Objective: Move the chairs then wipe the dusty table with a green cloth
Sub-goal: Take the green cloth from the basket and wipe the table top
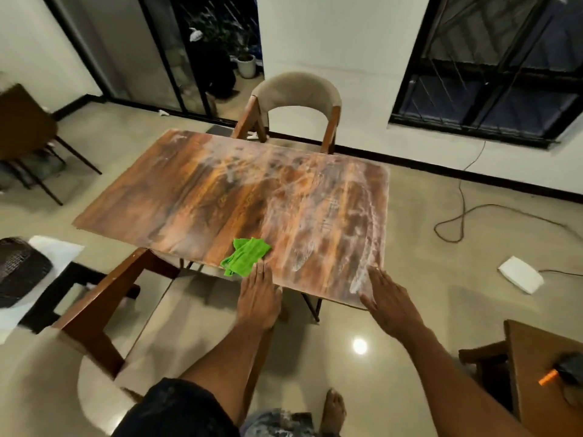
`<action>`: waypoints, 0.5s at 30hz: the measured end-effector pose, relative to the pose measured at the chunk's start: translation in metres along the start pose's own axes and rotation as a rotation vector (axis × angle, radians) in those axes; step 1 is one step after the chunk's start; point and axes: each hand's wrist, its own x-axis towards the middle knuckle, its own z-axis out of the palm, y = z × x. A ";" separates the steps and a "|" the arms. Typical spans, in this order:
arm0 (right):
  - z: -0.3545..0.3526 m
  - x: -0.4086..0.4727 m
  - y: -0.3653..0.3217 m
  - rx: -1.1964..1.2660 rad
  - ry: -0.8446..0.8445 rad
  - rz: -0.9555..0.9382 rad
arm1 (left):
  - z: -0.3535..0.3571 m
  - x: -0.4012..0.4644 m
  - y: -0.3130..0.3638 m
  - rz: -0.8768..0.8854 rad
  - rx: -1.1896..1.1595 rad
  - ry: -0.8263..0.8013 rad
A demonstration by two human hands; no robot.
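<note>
Though flat-fingered, left hand (258, 298) at green cloth (245, 257), right hand (389, 302) on table (195, 190) edge (both unclenched, empty).

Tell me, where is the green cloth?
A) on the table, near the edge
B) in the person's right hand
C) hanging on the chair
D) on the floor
A: the green cloth lies crumpled on the dusty table by its near edge, just beyond the left hand's fingertips.

Table (202, 190): streaked orange-brown wood grain, whitish dust film toward right. Cloth (246, 257): bright green. Far chair (296, 93): beige back, reddish-brown frame. Floor (441, 279): glossy beige.
</note>
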 end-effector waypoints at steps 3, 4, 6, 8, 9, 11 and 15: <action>-0.004 0.033 0.000 0.003 -0.037 -0.077 | -0.001 0.008 0.001 -0.062 -0.029 0.043; -0.003 0.046 -0.005 0.009 -0.053 -0.129 | -0.002 0.009 -0.001 -0.096 -0.034 0.045; 0.001 0.068 -0.019 0.049 -0.082 -0.199 | -0.003 0.009 -0.007 -0.154 -0.031 0.015; 0.010 0.088 -0.035 0.064 -0.109 -0.243 | -0.004 0.010 -0.016 -0.199 -0.032 -0.008; 0.015 0.100 -0.043 0.053 -0.120 -0.267 | -0.007 0.015 -0.020 -0.213 -0.051 -0.013; 0.021 0.119 -0.058 0.035 -0.169 -0.286 | -0.012 0.025 -0.033 -0.240 -0.076 -0.014; 0.026 0.162 -0.082 -0.004 -0.206 -0.308 | -0.013 0.062 -0.067 -0.290 -0.024 -0.013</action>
